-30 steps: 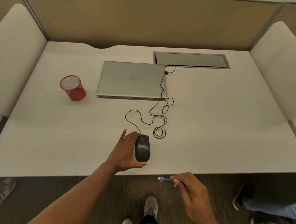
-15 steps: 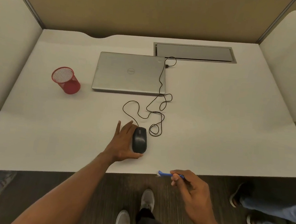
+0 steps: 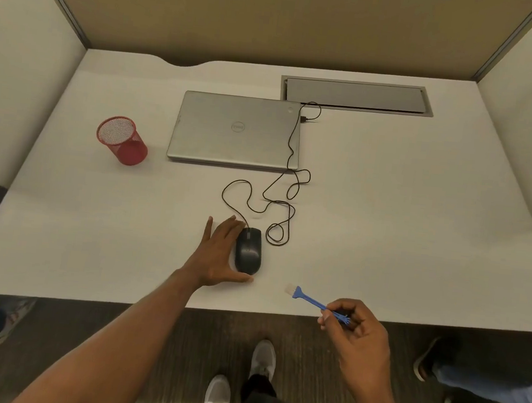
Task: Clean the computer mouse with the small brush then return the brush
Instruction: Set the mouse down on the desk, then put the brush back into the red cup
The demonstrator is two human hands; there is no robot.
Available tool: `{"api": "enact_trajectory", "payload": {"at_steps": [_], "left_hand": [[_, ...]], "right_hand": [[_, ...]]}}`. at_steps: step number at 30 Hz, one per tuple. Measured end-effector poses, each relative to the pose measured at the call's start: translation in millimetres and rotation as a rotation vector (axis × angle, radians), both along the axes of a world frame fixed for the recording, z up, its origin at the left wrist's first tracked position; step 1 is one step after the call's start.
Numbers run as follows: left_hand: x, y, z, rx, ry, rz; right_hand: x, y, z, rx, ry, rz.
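A black wired mouse (image 3: 248,250) lies on the white desk (image 3: 400,246) near its front edge. My left hand (image 3: 218,257) cups the mouse's left side, thumb under its near end, fingers stretched along it. My right hand (image 3: 354,335) pinches the handle of a small blue brush (image 3: 313,300) at the desk's front edge. The brush's white bristles point left toward the mouse, a short gap away from it. A red mesh pen cup (image 3: 122,139) stands upright at the left of the desk.
A closed silver laptop (image 3: 235,130) lies behind the mouse, with the mouse's black cable (image 3: 286,200) looped between them. A grey cable hatch (image 3: 356,95) sits at the back. Padded dividers flank the desk. Other people's feet (image 3: 455,378) show on the floor right and left.
My right hand has lifted the brush from below the desk's edge up over the desk, nearer the mouse. My left hand stays against the mouse. The camera has moved closer.
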State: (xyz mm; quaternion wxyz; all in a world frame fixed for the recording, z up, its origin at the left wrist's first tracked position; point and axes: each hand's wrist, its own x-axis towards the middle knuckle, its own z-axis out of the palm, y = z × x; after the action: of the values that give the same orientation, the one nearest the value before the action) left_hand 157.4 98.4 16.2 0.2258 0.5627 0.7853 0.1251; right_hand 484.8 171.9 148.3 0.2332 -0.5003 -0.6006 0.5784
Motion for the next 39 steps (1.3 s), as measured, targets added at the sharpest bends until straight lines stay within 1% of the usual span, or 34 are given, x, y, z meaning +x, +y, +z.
{"api": "enact_trajectory", "payload": {"at_steps": [3, 7, 12, 15, 18, 23, 26, 28, 32, 39], "left_hand": [[-1.1, -3.6, 1.5, -0.041, 0.013, 0.008], [0.1, -15.7, 10.4, -0.007, 0.009, 0.064], [-6.6, -43.4, 14.0, -0.006, 0.087, 0.141], [-8.9, -62.5, 12.0, -0.047, 0.163, 0.184], [-14.8, -81.6, 10.4, -0.061, 0.186, 0.259], [-37.5, -104.9, 10.8, -0.075, 0.202, 0.319], [-55.4, -112.9, 8.4, -0.070, 0.184, 0.363], [-65.3, -115.4, 7.2, -0.081, 0.156, 0.385], [-80.1, -106.7, 9.6, -0.114, 0.120, 0.370], [-103.1, -93.9, -0.6, 0.016, 0.126, 0.348]], "right_hand": [[1.8, 6.3, -2.8, 0.054, -0.013, 0.023], [-1.8, 17.9, -8.9, 0.094, -0.005, 0.035], [-27.3, 29.8, -11.6, 0.182, -0.017, 0.074], [-52.8, 33.5, -15.1, 0.264, -0.045, 0.164], [-87.2, 33.7, -19.7, 0.350, -0.047, 0.287], [-168.6, 34.4, -17.0, 0.456, 0.013, 0.410], [-225.6, 31.6, -13.1, 0.568, 0.045, 0.432], [-262.5, 27.9, -8.9, 0.605, 0.046, 0.419], [-345.2, 23.6, 8.2, 0.728, 0.057, 0.444], [-498.2, 21.6, 36.9, 0.920, -0.014, 0.535]]}}
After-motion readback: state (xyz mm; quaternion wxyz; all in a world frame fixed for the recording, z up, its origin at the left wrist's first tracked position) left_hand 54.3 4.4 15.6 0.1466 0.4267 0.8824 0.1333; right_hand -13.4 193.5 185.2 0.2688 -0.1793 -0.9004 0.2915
